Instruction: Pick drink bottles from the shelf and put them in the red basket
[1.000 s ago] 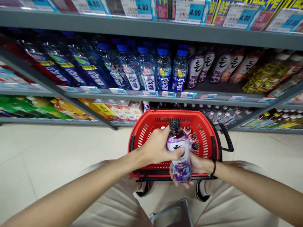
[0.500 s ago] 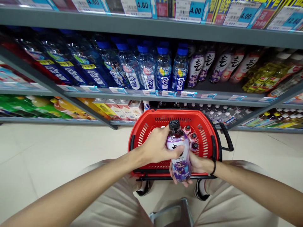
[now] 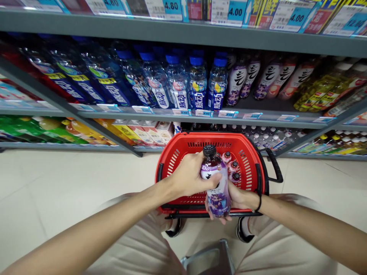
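Observation:
Both of my hands hold one purple-labelled drink bottle (image 3: 219, 198) with a black cap, tilted over the near side of a red shopping basket (image 3: 166, 162). My left hand (image 3: 192, 175) is wrapped round its upper part, thumb across the label. Beneath and behind the bottle, my right hand (image 3: 235, 196) supports its lower end, with fingertips showing under the base. Several dark-capped bottles (image 3: 233, 166) stand inside the basket at its right, partly hidden by the held one. A black band circles my right wrist.
Ahead runs a shelf (image 3: 172, 114) of blue-capped bottles (image 3: 197, 82), with similar purple-labelled bottles (image 3: 237, 84) to their right. The basket's black handle (image 3: 275, 166) sticks out on the right. A low stool (image 3: 209, 259) is between my legs.
The bottle has shifted very slightly left and up in my hands. My grip and the basket look the same.

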Motion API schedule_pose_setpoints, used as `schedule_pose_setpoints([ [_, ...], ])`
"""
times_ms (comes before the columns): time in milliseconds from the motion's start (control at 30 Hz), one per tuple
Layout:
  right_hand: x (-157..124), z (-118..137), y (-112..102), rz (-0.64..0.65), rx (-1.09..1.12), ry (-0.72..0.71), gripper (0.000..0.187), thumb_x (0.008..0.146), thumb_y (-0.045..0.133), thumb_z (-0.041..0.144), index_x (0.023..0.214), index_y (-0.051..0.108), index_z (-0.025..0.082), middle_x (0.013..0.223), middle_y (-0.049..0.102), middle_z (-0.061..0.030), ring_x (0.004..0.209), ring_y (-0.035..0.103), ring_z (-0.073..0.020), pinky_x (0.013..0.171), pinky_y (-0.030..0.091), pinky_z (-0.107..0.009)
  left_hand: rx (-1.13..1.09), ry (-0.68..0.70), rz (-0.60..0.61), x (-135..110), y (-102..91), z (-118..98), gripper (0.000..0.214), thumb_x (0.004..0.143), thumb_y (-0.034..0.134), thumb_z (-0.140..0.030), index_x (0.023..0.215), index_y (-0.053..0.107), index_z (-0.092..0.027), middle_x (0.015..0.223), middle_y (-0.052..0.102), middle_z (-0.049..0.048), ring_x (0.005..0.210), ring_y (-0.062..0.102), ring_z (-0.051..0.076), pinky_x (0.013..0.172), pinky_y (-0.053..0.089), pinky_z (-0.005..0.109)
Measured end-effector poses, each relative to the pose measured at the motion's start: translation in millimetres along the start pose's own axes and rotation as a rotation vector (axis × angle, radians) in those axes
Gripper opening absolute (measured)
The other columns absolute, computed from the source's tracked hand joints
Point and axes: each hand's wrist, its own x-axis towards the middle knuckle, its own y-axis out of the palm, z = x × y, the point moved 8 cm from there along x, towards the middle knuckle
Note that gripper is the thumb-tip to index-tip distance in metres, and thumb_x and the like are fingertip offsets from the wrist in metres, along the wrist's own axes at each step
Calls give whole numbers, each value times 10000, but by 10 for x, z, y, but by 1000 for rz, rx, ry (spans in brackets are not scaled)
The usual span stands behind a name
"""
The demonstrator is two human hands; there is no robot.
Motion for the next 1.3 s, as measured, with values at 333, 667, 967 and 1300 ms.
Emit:
schedule_pose_setpoints([
  [333,-77,92,7,-162,-52,3,1045,887,-257,678,971,604,93,634,639,-123,398,566,-170,331,424,-243,15,-20,13,25,-18,22,381,850,543,-517,777,597,-146,643,619,28,520,548,147,509,390,262],
  [667,-82,105,3,-171,-50,-10,1021,901,-206,704,994,605,90,631,635,-117,414,581,-178,336,432,-247,13,-50,11,26,-23,40,377,855,549,-518,776,585,-152,643,622,24,528,549,144,529,379,257],
  [967,-89,76,77,-125,11,-12,1121,847,-259,747,1052,618,80,703,672,-148,425,574,-165,339,450,-252,3,-55,3,32,-37,25,337,856,565,-486,778,581,-158,635,626,18,527,550,142,521,396,261],
  [1300,-36,-41,78,-13,53,51,1077,842,-233,753,964,604,87,681,653,-153,397,547,-166,346,451,-269,26,-73,15,18,-21,66,461,901,520,-596,848,635,-153,687,661,37,594,614,179,551,403,272],
])
